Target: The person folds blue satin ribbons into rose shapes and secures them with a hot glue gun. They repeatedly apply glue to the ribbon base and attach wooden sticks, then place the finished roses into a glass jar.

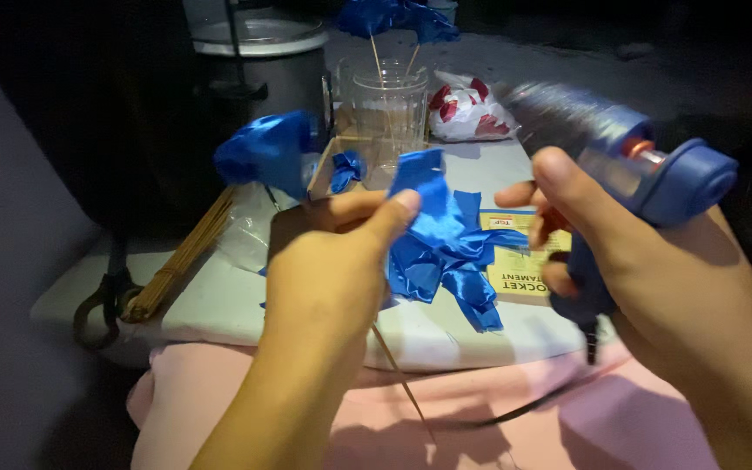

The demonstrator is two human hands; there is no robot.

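The left hand (328, 261) pinches a crumpled blue satin ribbon flower (441, 239) on a thin wooden stick, above the white board (219, 305). The right hand (654, 270) grips a blue plastic glue gun (646, 187), fingers wrapped around its handle. Risk: with the hot nozzle close to the left fingertips (404, 204), a slip could burn skin or scorch satin.

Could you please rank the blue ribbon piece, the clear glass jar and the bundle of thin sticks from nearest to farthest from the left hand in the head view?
From the left hand:
1. Blue ribbon piece: pinched in its fingers, just right of it.
2. Bundle of thin sticks: on the table, to its left.
3. Clear glass jar: farther back, above the hand in the picture.
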